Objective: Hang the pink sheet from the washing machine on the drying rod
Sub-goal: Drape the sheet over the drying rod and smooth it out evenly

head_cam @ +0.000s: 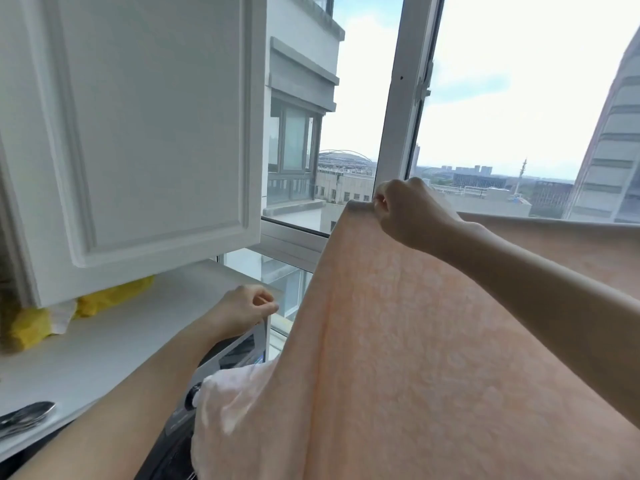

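Note:
The pink sheet (398,358) fills the lower right of the head view, stretched up from below. My right hand (412,213) is raised in front of the window and pinches the sheet's top edge. My left hand (247,311) is lower, out over the counter edge, with its fingers curled in; it does not touch the sheet. The washing machine (232,355) shows only as a dark panel with a knob under the counter, partly hidden by the sheet and my left arm. No drying rod is in view.
A white cabinet door (138,133) hangs open at upper left. A white counter (104,348) holds yellow bags (110,299) and a dark object (24,415) at its near left edge. The window frame (401,98) stands straight ahead.

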{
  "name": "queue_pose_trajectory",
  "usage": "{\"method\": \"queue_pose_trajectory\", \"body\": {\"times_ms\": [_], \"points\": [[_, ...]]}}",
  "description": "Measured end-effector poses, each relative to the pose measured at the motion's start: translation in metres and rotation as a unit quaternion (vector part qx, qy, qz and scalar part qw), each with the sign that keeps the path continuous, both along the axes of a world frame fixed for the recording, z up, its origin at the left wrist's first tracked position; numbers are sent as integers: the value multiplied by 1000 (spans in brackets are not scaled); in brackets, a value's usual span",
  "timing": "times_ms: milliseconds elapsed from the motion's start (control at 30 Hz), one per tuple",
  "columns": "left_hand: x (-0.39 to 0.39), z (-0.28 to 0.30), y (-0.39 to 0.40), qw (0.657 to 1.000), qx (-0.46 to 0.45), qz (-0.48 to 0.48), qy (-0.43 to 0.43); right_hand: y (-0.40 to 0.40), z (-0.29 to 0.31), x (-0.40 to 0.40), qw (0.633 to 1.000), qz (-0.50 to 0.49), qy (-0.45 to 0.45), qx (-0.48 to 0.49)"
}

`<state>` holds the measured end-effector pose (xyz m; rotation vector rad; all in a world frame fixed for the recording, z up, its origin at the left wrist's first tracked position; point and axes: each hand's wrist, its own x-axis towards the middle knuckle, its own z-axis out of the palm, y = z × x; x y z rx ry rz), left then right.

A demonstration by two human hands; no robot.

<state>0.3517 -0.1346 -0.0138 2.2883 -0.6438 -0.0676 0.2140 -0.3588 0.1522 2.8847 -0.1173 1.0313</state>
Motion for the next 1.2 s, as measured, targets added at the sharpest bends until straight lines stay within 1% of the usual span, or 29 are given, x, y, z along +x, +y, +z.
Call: {"method": "queue_pose_trajectory", "body": {"times_ms": [67,100,200,300,400,467,567,633,767,867,1000,1100,1200], "points": [[-12,21,-20,990,-113,-70,38,-6,0,-3,1000,7,0,12],[-17,32,-30,983,-154,-92,42,-9,0,-6,1000,13,-1,17],[-30,63,-58,965,-231,-122,-16,-17,2,-12,999,29,0,27],[-37,84,-81,949,-287,-117,-61,-21,5,-19,999,31,-6,44],[-39,90,-95,945,-301,-99,-84,-21,7,-24,998,35,-9,46],[-38,89,-100,941,-317,-71,-99,-20,6,-27,998,38,-19,46],[-38,94,-103,924,-365,-25,-106,-19,4,-30,998,33,-52,23],[-38,101,-103,913,-390,-10,-121,-19,1,-31,998,19,-59,1],[-44,123,-107,909,-369,-21,-194,-27,2,-42,997,-19,-71,13],[-50,137,-115,906,-341,-33,-249,-37,5,-59,997,-23,-72,22],[-56,148,-129,909,-261,-65,-319,-48,8,-79,996,-34,-76,29],[-62,150,-136,916,-192,-94,-339,-53,8,-89,995,-43,-72,47],[-65,148,-139,923,-171,-134,-317,-55,7,-92,995,-53,-66,46]]}}
